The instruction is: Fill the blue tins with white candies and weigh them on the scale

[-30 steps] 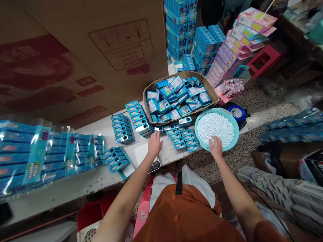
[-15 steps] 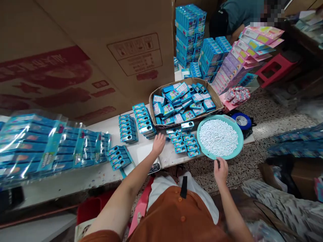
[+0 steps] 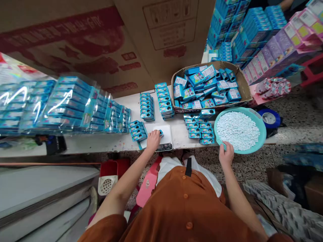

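Note:
My left hand is closed on a small blue box over the white weighing scale. Most of that box is hidden under my fingers. At the front rim of the turquoise basin, my right hand has its fingers curled together; what they hold, if anything, cannot be made out. Small white pellets fill the basin. Just left of it stand two rows of blue boxes with dark round holes in their ends. More such boxes lean together left of the scale.
A cut-down carton heaped with loose blue boxes sits behind the scale and basin. Plastic-wrapped blue packs line the left bench. A large brown carton rises behind. Blue tape lies right of the basin.
My left hand has gone from beside the box rows to the scale and now has a blue box in it. My right hand has come over the basin's rim. The view has shifted.

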`<state>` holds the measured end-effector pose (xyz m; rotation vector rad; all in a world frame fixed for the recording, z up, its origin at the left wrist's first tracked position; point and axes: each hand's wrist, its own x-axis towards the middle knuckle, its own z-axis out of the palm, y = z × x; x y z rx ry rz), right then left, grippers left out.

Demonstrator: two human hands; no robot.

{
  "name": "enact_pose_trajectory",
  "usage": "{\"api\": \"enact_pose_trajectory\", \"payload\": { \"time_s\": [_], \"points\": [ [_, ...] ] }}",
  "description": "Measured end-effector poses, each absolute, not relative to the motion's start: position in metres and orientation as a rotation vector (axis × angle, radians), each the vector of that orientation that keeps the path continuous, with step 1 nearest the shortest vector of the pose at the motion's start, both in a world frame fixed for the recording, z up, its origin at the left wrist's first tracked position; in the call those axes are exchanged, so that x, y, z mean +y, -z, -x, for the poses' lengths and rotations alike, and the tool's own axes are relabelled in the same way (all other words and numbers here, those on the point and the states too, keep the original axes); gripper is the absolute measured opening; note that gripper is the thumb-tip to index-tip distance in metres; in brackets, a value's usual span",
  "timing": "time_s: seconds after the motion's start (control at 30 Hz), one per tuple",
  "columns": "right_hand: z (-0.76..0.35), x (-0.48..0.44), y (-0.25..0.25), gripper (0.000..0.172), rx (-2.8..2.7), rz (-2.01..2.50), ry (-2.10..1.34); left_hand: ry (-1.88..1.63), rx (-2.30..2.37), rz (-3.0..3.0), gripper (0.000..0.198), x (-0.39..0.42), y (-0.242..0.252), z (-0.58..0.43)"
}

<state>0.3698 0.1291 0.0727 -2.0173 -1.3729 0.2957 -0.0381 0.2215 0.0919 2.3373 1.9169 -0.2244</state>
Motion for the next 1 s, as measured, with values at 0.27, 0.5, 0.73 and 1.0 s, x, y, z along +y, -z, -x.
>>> {"api": "enact_pose_trajectory", "payload": {
  "time_s": [0.27,0.5,0.73,1.0],
  "points": [
    [-0.368,0.125,-0.078,0.032,-1.458,1.99,-0.243,-0.032,1.956,-2.22,0.022,0.233,-0.059,0.055],
    [-0.385,0.119,-0.07,0.033,-1.447,2.044,-0.234,-0.547,1.991,-2.097,0.065,0.198,-0.058,0.077],
    [-0.431,0.153,-0.044,0.038,-1.429,2.139,-0.187,-0.588,2.299,-1.792,0.059,0.073,-0.052,0.082],
    [-0.455,0.194,-0.022,0.037,-1.527,2.195,-0.22,-0.349,2.387,-1.363,0.054,-0.038,-0.031,0.06]
  ]
}}
